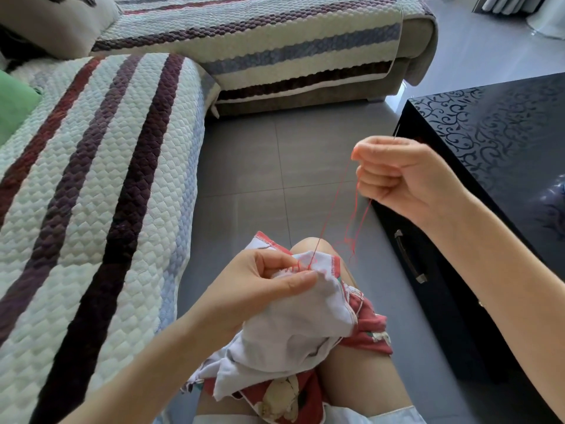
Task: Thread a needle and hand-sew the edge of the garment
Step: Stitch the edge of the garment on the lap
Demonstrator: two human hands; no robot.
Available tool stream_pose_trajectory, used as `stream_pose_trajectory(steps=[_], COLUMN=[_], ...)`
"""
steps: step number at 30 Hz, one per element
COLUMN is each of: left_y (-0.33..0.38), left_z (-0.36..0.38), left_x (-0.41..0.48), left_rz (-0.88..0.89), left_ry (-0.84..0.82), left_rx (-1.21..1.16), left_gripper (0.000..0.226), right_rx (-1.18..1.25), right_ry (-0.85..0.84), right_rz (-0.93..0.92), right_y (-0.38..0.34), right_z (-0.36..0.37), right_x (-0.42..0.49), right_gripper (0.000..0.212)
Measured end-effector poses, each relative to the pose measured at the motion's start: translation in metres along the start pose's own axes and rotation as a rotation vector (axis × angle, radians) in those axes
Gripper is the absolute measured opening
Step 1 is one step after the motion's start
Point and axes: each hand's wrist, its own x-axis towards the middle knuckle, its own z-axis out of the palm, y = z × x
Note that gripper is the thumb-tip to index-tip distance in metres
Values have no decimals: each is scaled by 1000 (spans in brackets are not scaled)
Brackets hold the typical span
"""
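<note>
over the knee (308, 244) | left hand (263, 286) pinches garment (293, 332) edge | right hand (397, 175), raised, pinches needle (396, 131) trailing red thread (332, 209)

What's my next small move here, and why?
Probably draw the right hand up and away: it pinches the needle, yet thread hangs in slack loops below it, while the left hand pins the garment edge at the stitch.

Soft white cloth garment (293, 328), quilted sofa cover (101, 166), glossy black cabinet (495, 123).

Cabinet (489, 123) blocks right; floor (244, 154) ahead seemingly open.
</note>
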Motion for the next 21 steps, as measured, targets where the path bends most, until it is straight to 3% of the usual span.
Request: stream_pose_trajectory(steps=[10, 13, 17, 21], left_y=[-5, -5, -6, -6], left_z=[-4, -7, -10, -8], left_x=[1, 3, 7, 7], left_rz=[1, -11, -25, -16], left_ry=[17, 20, 8, 12], left_rx=[53, 15, -6, -59], left_gripper=[63, 50, 58, 35], right_rx=[110, 177, 285, 46], right_ry=[53, 109, 161, 280], right_rz=[29, 47, 53, 104], right_y=[-11, -10, -10, -1], right_z=[21, 25, 25, 22], right_x=[15, 18, 19, 15], right_gripper=[17, 18, 24, 41])
